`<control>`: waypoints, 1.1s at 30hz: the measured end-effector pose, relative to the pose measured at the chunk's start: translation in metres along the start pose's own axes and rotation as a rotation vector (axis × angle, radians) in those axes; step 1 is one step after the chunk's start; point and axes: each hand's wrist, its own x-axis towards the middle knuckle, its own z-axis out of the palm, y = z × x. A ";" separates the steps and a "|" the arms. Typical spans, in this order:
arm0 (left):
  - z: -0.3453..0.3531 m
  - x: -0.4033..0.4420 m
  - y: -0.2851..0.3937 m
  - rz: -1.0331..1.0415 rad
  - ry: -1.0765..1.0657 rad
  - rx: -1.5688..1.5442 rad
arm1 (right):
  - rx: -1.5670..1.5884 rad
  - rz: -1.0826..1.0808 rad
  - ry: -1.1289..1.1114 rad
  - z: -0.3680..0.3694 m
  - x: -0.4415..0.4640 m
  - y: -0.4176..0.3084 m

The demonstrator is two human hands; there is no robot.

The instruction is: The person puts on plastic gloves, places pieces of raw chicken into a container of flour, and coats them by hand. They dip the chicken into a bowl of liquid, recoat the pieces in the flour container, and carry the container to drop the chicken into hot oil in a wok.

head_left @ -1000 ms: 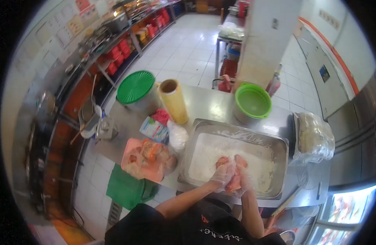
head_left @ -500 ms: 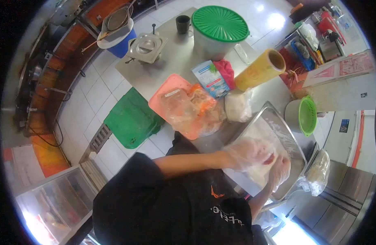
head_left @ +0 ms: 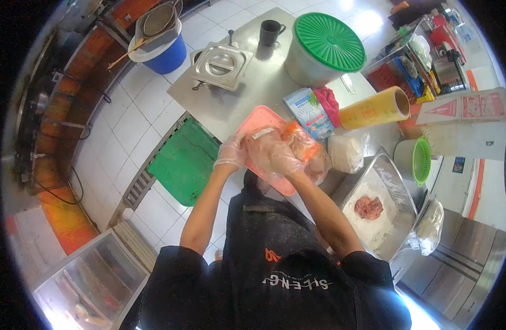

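Note:
Both my hands wear clear plastic gloves and are at a clear plastic bag of raw meat (head_left: 262, 142) on a pink tray (head_left: 258, 114). My left hand (head_left: 231, 152) closes on the bag's left edge beside the tray rim. From the right, my right hand (head_left: 286, 159) grips the same bag, its fingers partly hidden by plastic. An orange-marked plastic package (head_left: 301, 141) lies against it on the tray. To the right, a piece of raw meat (head_left: 368, 208) rests on white flour (head_left: 380, 234) in a deep metal pan (head_left: 410, 206).
Behind the tray are a blue-and-white pouch (head_left: 309, 113), a yellow roll of film (head_left: 374, 108), a green-lidded tub (head_left: 330, 44), a lidded steel container (head_left: 223, 65) and a dark mug (head_left: 270, 32). A green bin lid (head_left: 184, 162) is low on the left. A green colander (head_left: 422, 159) stands beyond the pan.
My hands have moved left from the metal pan to the bag on the pink tray. The meat they were handling now lies on the flour. The camera view has shifted.

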 end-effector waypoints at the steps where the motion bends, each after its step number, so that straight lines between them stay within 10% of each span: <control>1: -0.003 0.002 -0.002 0.020 -0.021 -0.016 | -0.105 -0.007 -0.009 -0.012 0.007 -0.002; 4: 0.001 0.009 -0.027 0.059 -0.176 -0.124 | 0.649 0.332 -0.023 -0.009 0.010 -0.015; 10: 0.053 0.014 -0.077 0.185 -0.063 -0.247 | 0.290 0.205 0.086 -0.039 0.034 -0.016; 13: 0.010 0.012 -0.036 0.177 -0.159 -0.153 | 0.922 0.192 0.436 0.058 0.009 0.007; 23: 0.045 0.008 -0.056 0.277 -0.093 0.041 | 0.375 0.155 0.028 0.111 0.018 0.019; 31: 0.059 0.009 -0.063 0.272 -0.006 0.128 | 0.677 0.594 -0.083 -0.010 0.034 -0.012; 33: 0.053 0.004 -0.062 0.366 0.014 0.094 | 0.528 0.159 -0.058 0.037 0.030 0.007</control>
